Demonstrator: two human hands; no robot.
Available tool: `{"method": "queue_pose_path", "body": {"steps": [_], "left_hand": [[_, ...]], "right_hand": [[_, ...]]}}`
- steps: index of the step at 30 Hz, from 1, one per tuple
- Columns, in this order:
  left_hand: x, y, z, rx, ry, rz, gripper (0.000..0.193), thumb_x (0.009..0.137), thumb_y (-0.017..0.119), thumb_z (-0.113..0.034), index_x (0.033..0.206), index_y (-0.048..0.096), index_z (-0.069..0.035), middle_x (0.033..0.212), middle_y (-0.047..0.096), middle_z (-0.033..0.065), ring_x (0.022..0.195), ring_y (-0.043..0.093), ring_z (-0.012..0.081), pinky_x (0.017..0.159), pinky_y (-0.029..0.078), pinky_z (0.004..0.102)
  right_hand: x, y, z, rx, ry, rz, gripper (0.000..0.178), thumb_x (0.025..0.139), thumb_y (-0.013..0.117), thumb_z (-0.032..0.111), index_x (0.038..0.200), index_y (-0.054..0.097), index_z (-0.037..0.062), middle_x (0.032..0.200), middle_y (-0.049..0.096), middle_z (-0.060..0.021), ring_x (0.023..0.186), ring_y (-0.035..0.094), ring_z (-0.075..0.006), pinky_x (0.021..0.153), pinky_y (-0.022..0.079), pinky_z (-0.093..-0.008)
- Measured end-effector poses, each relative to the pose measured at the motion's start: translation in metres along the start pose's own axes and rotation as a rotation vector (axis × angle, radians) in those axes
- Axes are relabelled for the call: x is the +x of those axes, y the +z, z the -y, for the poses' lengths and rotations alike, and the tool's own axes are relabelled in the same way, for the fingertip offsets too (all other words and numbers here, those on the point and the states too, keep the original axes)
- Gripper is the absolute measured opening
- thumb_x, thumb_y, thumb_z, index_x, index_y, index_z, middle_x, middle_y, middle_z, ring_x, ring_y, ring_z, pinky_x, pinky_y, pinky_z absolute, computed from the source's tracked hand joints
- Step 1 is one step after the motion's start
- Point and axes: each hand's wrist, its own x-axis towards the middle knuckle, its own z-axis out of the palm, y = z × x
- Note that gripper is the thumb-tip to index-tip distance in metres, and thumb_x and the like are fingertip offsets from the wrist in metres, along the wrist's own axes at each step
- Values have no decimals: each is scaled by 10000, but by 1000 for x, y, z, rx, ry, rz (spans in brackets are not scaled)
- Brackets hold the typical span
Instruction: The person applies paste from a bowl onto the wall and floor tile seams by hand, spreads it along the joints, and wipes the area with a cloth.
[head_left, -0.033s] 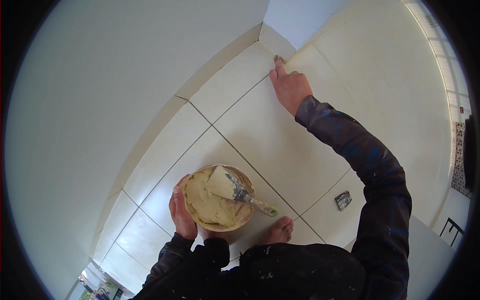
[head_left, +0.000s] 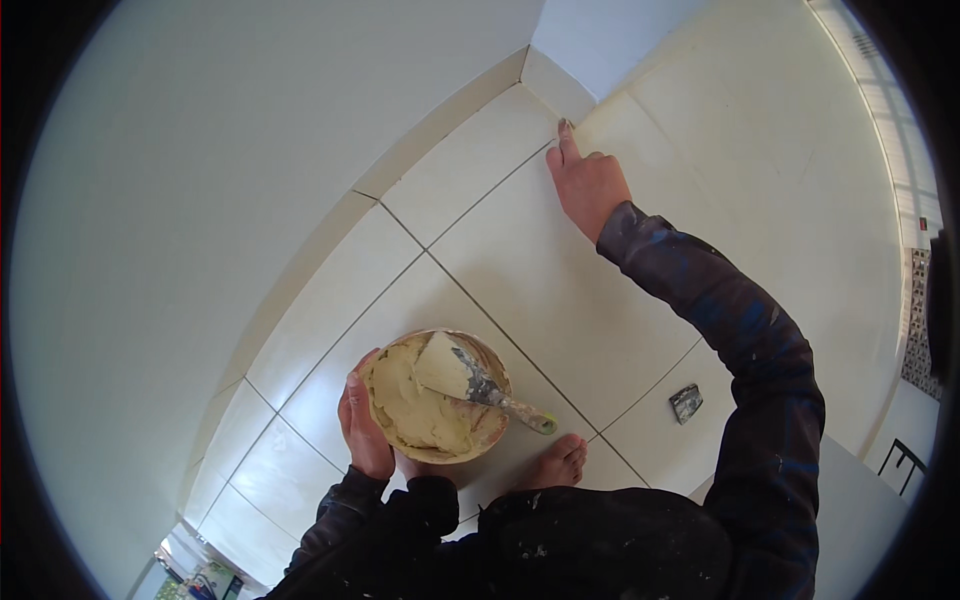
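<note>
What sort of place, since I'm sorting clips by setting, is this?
Likely a room indoors, perhaps in a home being worked on: pale floor tiles, a plain wall with a tiled skirting, and a bowl of beige paste with a scraper.

No lettering, number or sign can be read anywhere.

2 hands (head_left: pixel 588 192), 1 bowl (head_left: pixel 492 356), 1 scraper (head_left: pixel 482 386), 1 block (head_left: pixel 686 403)

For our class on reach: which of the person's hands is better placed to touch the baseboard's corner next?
Likely the right hand: its extended finger is close to that baseboard, while the left hand holds the bowl, farther away.
</note>
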Motion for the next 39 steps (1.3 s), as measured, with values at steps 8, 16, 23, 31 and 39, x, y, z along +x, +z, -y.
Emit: {"method": "queue_pose_path", "body": {"steps": [8,16,23,31,39], "left_hand": [[3,13,2,-71,-38,13,578,1047,391,-462,1296,499,48,1220,604,151,1118,598,225,960,481,330],[-20,-9,-8,-58,-28,39,630,1056,352,-470,1346,483,73,1291,585,171,1200,550,244,1048,414,347],[-37,-17,-15,-68,-11,53,618,1059,345,-463,1338,491,69,1281,589,165,1192,554,239,1043,417,346],[-73,20,-10,-73,-8,63,593,1056,358,-460,1314,499,55,1251,598,160,1150,581,233,997,452,340],[-77,10,-15,-111,-33,29,600,1059,356,-458,1317,516,59,1261,604,149,1157,575,213,1007,441,323]], "right_hand": [[-7,20,-35,156,-79,-139,307,858,529,99,1147,504,-1,1439,484,-225,571,652,-255,509,506,-381],[-40,-16,-24,598,10,20,473,793,497,22,1241,397,-94,1358,528,-259,720,663,-401,628,529,-504],[-55,-47,-17,763,93,-39,538,795,521,32,1291,365,-106,1169,608,-255,793,653,-426,690,528,-506],[-84,-31,-38,768,173,-39,750,776,509,39,1469,241,-62,1386,504,-259,867,657,-423,778,533,-491],[-76,-50,-18,1624,60,-55,250,834,523,21,1075,455,16,1167,620,-186,708,596,-198,695,508,-345]]}}
